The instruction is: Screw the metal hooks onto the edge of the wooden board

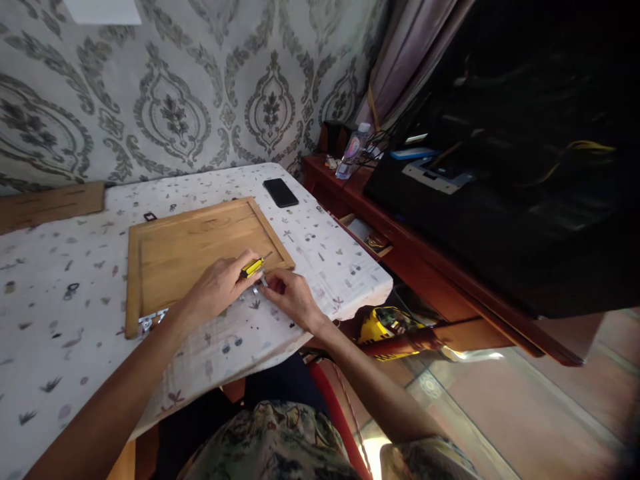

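Note:
A wooden framed panel (200, 240) lies flat on the table, close to its front edge. My left hand (220, 283) reaches over the panel's near side, closed around a screwdriver (253, 267) with a yellow and black handle, its shaft pointing right. My right hand (293, 297) is at the panel's near right corner, fingers pinched on a small shiny metal piece (256, 290). It looks like a hinge, but the fingers partly cover it. More silvery metal hardware (150, 321) shows at the panel's near left corner, partly behind my left forearm.
A phone (281, 193) lies on the patterned tablecloth (65, 267) beyond the panel. Cardboard (55, 205) is at the far left. To the right, a dark red cabinet (430, 267) carries a plastic bottle (353, 152) and a large black screen (525, 167). Below is a yellow bag (375, 327).

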Action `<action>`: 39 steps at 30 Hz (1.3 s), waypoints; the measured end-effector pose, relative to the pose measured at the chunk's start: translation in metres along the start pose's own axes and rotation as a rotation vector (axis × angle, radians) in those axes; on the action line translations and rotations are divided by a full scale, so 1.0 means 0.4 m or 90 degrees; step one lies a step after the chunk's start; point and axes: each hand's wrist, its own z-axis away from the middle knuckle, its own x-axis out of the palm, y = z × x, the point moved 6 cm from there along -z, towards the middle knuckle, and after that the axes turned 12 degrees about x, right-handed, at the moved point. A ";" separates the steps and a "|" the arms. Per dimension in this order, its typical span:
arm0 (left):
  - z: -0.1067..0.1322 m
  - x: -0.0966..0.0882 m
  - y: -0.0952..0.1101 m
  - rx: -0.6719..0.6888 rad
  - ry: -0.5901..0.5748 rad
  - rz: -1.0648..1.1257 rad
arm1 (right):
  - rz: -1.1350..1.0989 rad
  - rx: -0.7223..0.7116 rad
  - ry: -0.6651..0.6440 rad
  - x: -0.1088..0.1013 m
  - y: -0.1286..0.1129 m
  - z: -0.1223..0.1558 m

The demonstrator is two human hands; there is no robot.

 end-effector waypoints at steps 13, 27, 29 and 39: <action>-0.002 -0.007 -0.015 -0.021 0.022 0.089 | 0.023 -0.024 -0.034 0.001 0.001 -0.004; 0.006 -0.128 0.010 -0.025 0.228 0.180 | 0.014 -0.012 -0.057 -0.002 0.002 -0.005; 0.006 -0.133 0.019 -0.024 0.217 0.151 | 0.014 -0.010 -0.057 -0.002 0.002 -0.005; 0.002 -0.132 0.022 0.006 0.231 0.128 | 0.007 -0.009 -0.054 -0.001 0.002 -0.005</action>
